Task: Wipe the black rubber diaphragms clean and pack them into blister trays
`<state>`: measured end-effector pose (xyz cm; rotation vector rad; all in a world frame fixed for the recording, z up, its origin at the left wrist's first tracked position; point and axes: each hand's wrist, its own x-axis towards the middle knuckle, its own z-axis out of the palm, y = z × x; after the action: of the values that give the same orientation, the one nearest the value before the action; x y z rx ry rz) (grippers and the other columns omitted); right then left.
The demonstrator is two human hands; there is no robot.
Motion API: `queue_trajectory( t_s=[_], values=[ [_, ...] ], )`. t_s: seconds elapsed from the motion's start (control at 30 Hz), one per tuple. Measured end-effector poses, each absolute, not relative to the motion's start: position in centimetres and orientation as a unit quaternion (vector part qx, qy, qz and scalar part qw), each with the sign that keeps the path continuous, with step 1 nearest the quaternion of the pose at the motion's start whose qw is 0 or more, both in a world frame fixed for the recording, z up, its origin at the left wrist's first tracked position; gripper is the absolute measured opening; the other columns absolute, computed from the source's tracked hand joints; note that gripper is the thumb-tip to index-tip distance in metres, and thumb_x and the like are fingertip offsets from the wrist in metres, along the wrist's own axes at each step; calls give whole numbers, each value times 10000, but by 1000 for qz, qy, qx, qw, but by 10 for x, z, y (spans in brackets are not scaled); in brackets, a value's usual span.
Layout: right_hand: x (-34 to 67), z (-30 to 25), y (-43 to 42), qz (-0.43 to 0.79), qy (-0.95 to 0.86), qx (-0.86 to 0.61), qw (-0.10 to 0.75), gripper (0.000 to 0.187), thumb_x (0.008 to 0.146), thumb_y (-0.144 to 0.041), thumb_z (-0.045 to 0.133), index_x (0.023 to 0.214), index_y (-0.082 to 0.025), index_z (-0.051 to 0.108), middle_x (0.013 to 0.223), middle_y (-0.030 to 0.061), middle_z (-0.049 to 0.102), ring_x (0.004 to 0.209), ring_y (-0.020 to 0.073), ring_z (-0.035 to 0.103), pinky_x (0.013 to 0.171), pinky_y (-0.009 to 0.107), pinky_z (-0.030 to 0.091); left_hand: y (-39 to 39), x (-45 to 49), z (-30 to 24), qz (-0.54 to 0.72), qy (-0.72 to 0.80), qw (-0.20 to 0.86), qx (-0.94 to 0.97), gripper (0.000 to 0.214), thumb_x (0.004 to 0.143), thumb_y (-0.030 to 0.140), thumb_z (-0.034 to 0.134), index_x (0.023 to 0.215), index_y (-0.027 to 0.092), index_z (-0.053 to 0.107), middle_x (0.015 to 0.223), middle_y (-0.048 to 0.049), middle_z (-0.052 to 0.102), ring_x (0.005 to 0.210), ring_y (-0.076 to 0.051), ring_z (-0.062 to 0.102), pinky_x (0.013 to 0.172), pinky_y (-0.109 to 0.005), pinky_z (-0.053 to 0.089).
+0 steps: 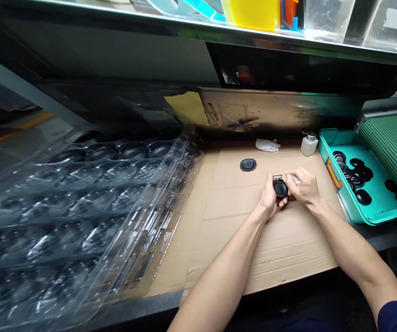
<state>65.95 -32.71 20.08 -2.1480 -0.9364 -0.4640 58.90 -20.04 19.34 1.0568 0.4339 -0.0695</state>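
Over the cardboard sheet (233,203), my left hand (269,196) is closed around a round black plastic part (280,188). A small dark frame-like tab sticks out of that part's far edge. My right hand (304,184) is at the part's right side, its fingers pinched together on a small white wad (295,180) that is mostly hidden by them. Whether the wad touches the part, I cannot tell. Another black round part (248,164) lies flat on the cardboard, beyond my left hand and to its left.
Clear plastic trays (115,198) with round pockets are stacked on the left. A crumpled white wipe (268,145) and a white pump bottle (309,144) stand at the back. On the right, a teal bin (378,214) holds several black parts, beside a green conveyor belt (394,138). A shelf (191,30) hangs overhead.
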Motion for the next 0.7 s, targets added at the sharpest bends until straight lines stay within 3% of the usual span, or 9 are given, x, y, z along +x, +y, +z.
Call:
queue_trajectory(
  t_s=[0.17, 0.53, 0.7],
  values=[
    [666, 203, -332, -192, -347, -821, 411, 198, 933, -316, 565, 846, -213, 710, 847, 49, 735, 776, 176, 678, 744, 279, 506, -176, 588, 209, -90, 238, 923, 289, 502, 1015, 391, 195, 982, 89, 594, 669, -81, 597, 388, -89, 419, 285, -164, 228],
    [667, 201, -326, -193, -362, -822, 395, 209, 931, -338, 580, 831, -208, 708, 819, 49, 724, 747, 176, 652, 715, 291, 493, -174, 588, 213, -86, 271, 930, 231, 500, 1009, 358, 214, 1100, 38, 586, 672, -126, 623, 444, -112, 462, 337, -153, 317],
    [668, 202, -327, -201, -355, -821, 399, 203, 931, -333, 578, 832, -210, 706, 816, 45, 719, 746, 178, 650, 720, 297, 494, -175, 587, 210, -53, 240, 938, 244, 510, 1013, 376, 259, 1158, 37, 612, 743, -143, 674, 491, -141, 520, 386, -202, 376]
  ],
)
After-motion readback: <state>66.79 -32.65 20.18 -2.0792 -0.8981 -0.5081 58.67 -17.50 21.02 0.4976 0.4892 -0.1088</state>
